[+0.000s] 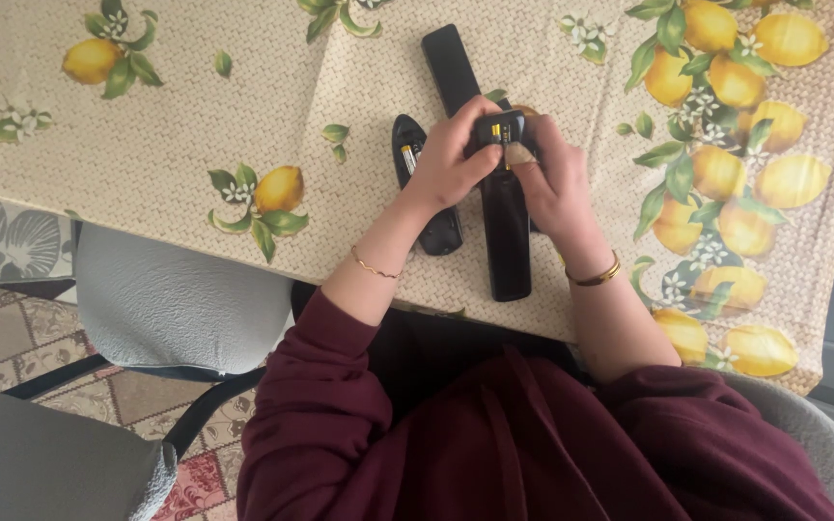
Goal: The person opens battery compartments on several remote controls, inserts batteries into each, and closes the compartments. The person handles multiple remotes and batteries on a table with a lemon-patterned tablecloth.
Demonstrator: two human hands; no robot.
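Observation:
A black remote (507, 241) lies lengthwise on the lemon-print tablecloth (176, 125), its far end lifted between both hands. My left hand (444, 164) grips that end from the left. My right hand (554, 183) grips it from the right, thumb pressed on the open battery bay (500, 129), where a black and yellow battery shows. A second black remote (411, 150) lies just left, partly under my left wrist, its bay also open with a battery inside. Another long black remote-like piece (450, 66) lies slanted beyond my hands.
The table's near edge runs across my lap. A grey padded chair (171, 304) stands to the left below the table, another grey seat (41, 463) at the bottom left, over a patterned rug (12, 338).

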